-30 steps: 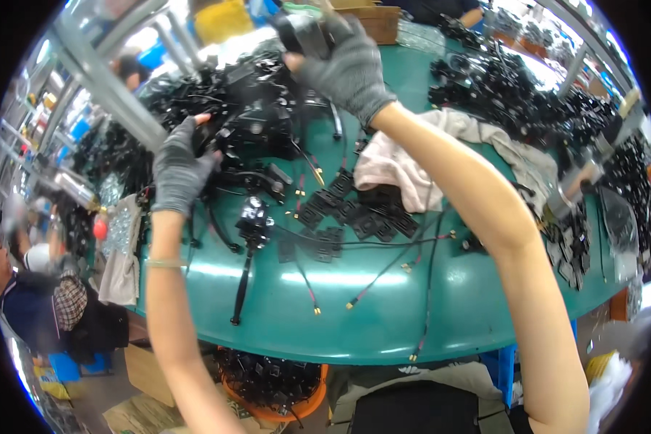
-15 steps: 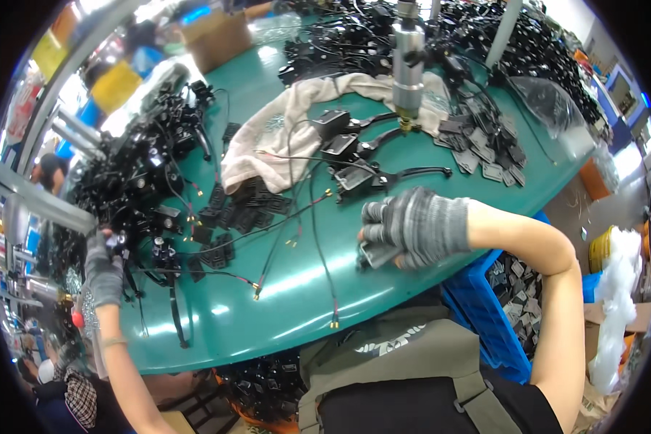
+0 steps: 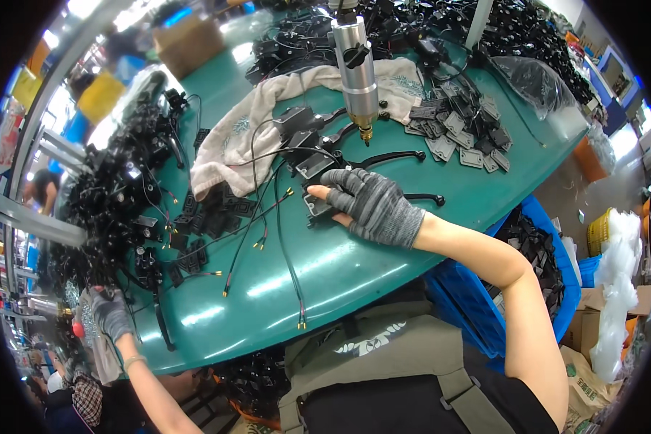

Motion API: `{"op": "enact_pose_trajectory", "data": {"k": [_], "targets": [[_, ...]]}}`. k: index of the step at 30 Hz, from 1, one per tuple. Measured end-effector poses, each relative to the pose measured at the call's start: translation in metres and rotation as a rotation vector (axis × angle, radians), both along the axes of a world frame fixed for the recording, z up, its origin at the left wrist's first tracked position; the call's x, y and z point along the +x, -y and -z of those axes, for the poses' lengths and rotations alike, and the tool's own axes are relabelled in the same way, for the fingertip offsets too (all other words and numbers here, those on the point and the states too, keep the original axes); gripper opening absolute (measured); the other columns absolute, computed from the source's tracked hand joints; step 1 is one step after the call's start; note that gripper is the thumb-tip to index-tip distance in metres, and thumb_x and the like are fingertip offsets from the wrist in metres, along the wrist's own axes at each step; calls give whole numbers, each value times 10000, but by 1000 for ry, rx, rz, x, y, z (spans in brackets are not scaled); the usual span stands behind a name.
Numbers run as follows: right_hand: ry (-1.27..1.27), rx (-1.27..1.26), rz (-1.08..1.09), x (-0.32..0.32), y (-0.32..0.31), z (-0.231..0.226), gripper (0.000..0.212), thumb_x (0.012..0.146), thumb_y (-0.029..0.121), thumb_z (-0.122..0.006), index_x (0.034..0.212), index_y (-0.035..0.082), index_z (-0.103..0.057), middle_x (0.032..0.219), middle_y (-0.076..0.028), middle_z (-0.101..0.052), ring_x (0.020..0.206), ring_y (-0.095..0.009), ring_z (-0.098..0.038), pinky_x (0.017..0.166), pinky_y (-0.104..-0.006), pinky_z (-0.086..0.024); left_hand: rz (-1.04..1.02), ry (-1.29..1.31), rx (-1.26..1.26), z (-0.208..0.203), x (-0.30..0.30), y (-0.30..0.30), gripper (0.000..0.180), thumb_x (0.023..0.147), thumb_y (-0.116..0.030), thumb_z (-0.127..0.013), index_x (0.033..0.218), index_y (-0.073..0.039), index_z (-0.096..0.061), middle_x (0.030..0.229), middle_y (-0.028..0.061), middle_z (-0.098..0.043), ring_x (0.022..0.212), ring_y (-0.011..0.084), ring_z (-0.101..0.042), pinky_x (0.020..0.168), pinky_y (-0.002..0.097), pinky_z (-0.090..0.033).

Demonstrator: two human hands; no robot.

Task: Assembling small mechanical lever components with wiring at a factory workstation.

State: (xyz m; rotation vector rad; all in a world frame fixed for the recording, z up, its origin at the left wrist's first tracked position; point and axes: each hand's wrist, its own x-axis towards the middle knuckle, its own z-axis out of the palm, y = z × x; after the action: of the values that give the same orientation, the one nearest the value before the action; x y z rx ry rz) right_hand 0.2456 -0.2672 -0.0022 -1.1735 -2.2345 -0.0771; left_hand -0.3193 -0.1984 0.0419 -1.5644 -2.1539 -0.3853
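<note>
My right hand (image 3: 380,207), in a grey fingerless glove, is closed on a black brake lever assembly (image 3: 317,207), thumb and fingers around its box-shaped reservoir. Its lever (image 3: 428,198) sticks out to the right beyond the hand. Just beyond it lie several like assemblies in a row, one with its open reservoir (image 3: 312,163) facing up. Over their levers hangs a silver power screwdriver (image 3: 357,76) with a brass-coloured tip. At the far left, my gloved left hand (image 3: 111,315) has curled fingers beside the heap of black assemblies (image 3: 116,184); whatever they hold is unclear.
A cream cloth (image 3: 228,148) with small screws curves behind the row. Flat grey covers (image 3: 459,137) are piled at right, black rubber pads (image 3: 217,217) at left. Wires with brass-coloured ends trail over the green table (image 3: 267,318). A blue crate (image 3: 568,289) of parts stands below the right edge.
The view has shifted right. My right hand has carried the brake lever assembly left and away from me, up to the row. My left hand has moved lower, nearer me.
</note>
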Motion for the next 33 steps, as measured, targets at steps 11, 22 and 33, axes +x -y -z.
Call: {"op": "enact_pose_trajectory", "data": {"k": [11,22,33], "targets": [[-205,45,186,5,-22,-17,613,780,280,-664,1292,38,-429,1179,-192,-522,1078,-352,-530,926,-439,-434,215,454,282,68,-103,32,444,784,-88,-664,1202,-30,-525,1096,139,-575,949,232,-568,857,328,-446],[-257,-218,149,10,-43,-23,181,797,188,-619,960,110,-609,868,-98,-601,888,-290,-598,788,-404,-483,-651,-136,-207,36,-36,42,643,843,-529,-568,1324,-113,-475,1379,198,-415,1298,392,-337,1055,521,-278],[-1806,-531,-203,43,8,-11,109,766,15,-623,852,62,-575,884,-41,-607,863,-126,-597,814,-272,-506,-366,524,185,86,-187,49,633,809,-427,-705,1216,21,-521,967,174,-649,717,280,-623,636,364,-504]]}}
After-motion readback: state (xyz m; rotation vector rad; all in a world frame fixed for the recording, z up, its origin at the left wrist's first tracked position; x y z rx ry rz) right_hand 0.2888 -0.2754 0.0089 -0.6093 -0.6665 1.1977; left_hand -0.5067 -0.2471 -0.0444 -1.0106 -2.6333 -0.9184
